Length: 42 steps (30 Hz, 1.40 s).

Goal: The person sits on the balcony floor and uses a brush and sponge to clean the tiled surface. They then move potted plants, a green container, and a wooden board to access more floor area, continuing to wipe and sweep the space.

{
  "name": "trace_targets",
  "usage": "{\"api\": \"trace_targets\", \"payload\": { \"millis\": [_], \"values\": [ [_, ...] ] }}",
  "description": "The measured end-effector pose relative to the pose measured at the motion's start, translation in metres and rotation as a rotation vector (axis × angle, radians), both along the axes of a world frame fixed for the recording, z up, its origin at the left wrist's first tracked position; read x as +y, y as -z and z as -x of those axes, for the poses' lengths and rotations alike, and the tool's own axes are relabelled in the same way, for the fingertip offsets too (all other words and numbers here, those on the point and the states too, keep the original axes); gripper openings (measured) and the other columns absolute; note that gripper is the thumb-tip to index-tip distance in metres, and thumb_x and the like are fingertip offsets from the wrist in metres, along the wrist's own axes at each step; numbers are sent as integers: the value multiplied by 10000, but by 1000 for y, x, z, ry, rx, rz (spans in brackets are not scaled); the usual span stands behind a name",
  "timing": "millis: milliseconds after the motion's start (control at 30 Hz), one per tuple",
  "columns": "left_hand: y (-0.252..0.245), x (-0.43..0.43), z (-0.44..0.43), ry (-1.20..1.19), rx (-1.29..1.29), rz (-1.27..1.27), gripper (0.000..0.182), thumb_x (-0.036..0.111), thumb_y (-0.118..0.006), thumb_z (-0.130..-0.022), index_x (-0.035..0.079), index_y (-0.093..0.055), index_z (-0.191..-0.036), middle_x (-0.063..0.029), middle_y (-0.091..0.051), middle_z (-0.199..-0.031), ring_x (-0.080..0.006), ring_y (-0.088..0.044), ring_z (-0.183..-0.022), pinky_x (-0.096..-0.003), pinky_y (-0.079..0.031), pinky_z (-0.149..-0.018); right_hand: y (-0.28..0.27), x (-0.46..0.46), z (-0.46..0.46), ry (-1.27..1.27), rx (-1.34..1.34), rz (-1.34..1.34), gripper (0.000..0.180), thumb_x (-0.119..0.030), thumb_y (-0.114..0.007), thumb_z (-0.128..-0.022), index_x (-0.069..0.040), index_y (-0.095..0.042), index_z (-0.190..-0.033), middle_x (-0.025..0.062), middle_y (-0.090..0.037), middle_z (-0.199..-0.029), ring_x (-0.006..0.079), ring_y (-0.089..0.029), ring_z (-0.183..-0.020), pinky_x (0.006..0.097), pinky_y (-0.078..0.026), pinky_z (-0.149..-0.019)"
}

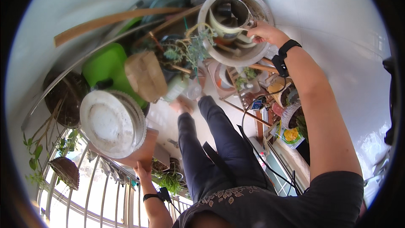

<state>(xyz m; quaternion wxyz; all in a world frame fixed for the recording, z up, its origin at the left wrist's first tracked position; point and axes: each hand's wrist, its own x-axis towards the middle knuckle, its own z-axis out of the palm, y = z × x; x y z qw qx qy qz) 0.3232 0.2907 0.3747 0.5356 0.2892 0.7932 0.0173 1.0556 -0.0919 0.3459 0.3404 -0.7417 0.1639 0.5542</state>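
Note:
My right hand is closed on the rim or handle of a pale pot, which sits inside a large round whitish tub at the top. Some dark thing and other pieces lie in the pot and tub. At lower left my left hand holds the edge of a reddish-brown board or box. Over it rest stacked whitish round dishes with scalloped rims, their surface stained. Most of the left fingers are hidden beneath the brown thing.
A green plastic piece, a brown paper bag and a wooden strip crowd the left. A trailing succulent hangs beside the tub. A wooden rack with pots stands on the right. Metal railings run along the lower left.

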Motion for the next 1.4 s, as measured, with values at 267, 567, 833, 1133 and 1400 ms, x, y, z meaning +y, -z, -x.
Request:
{"api": "trace_targets", "payload": {
  "millis": [267, 567, 833, 1133, 1400],
  "values": [
    [-8, -7, -34, 43, 71, 41, 471, 274, -583, -896, 219, -319, -1283, -75, -497, -1204, -284, -536, -991, -443, -468, -658, -18, 2, 40, 223, -165, -20, 195, -7, -659, -677, -51, -542, -825, 31, -539, -705, 147, -536, -562, 279, -462, -520],
    [3, -1, -6, 63, -97, -33, 526, 186, -570, -906, 110, -284, -1340, -112, -464, -1265, -302, -520, -1091, -443, -506, -759, -28, -12, 75, 563, -209, -88, 130, -51, -664, -717, -36, -568, -803, 44, -539, -670, 132, -549, -596, 229, -473, -522],
    [57, 1, 26, 108, -204, -128, 375, 269, -568, -905, 194, -369, -1215, -54, -541, -1081, -254, -583, -770, -344, -404, -437, -149, -13, 67, 779, -261, -244, 151, -140, -662, -736, -40, -557, -781, 30, -523, -653, 97, -484, -481, 176, -422, -430],
    [14, -6, -24, 114, -72, -86, 486, 122, -545, -896, 57, -330, -1327, -135, -509, -1209, -292, -579, -1002, -411, -521, -776, -234, -21, 133, 844, -289, -399, 176, -124, -613, -782, -49, -565, -933, 54, -586, -848, 112, -483, -575, 191, -424, -479],
    [22, -4, -17, 127, -4, -123, 470, 104, -552, -887, -14, -357, -1299, -145, -520, -1186, -283, -580, -974, -390, -512, -743, -247, -21, 192, 842, -272, -453, 177, -117, -599, -789, -51, -575, -951, 60, -589, -863, 108, -493, -598, 200, -415, -479]
  ]
}}
